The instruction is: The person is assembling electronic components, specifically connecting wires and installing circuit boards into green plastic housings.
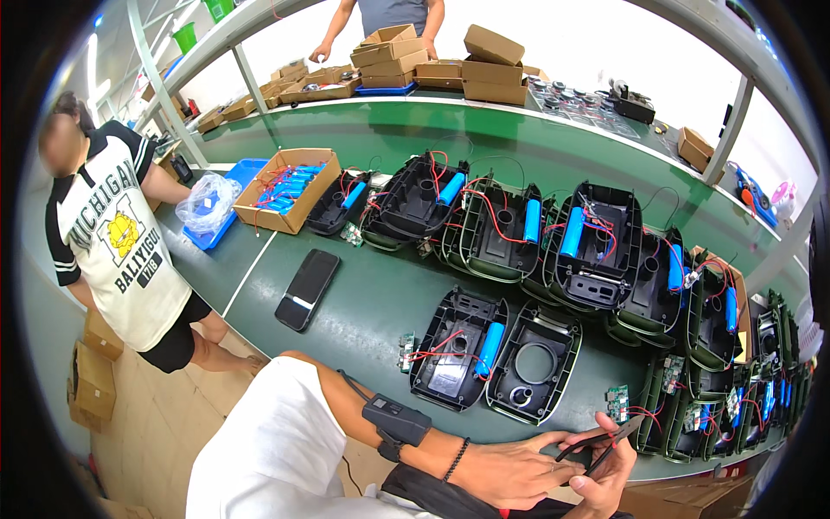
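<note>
At the bottom right of the frame, the left hand (510, 471) and the right hand (605, 480) both gripped a thin black phone (596, 443) — fingers curled around it — near the open black plastic case with a blue round battery (458, 349) waiting above on the green table (363, 303).

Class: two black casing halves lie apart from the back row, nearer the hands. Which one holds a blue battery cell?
The left casing half: a blue cell and red wires sit inside it. The right casing half holds none.
</note>
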Action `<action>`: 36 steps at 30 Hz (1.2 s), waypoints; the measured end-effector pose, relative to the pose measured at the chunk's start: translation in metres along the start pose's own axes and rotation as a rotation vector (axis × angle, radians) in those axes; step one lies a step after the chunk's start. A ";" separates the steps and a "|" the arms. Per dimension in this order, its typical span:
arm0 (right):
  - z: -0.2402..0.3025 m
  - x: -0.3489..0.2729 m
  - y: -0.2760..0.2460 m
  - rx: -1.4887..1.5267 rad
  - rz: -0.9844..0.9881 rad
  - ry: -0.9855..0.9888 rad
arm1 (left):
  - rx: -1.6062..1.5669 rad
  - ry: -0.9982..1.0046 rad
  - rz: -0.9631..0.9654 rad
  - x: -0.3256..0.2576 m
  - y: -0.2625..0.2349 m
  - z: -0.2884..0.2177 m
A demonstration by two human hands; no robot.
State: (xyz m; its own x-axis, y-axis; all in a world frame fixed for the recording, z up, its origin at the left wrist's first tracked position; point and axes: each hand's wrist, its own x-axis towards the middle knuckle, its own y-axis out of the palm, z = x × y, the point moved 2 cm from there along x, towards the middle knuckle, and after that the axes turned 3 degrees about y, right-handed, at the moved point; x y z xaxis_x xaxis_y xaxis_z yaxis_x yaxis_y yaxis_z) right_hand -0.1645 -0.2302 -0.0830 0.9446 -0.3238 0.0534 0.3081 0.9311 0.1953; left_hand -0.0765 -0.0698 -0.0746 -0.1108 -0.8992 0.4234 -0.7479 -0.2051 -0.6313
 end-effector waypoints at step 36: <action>0.012 0.001 0.000 -0.122 0.223 0.011 | 0.130 0.062 -0.010 -0.006 0.011 0.007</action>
State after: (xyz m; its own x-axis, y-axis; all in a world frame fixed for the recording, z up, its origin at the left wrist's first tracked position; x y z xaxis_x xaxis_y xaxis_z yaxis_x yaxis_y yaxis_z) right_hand -0.1652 -0.2327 -0.0716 0.9917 -0.1066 0.0716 0.1023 0.9929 0.0606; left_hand -0.0799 -0.0691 -0.0889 -0.1469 -0.8719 0.4671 -0.6585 -0.2661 -0.7039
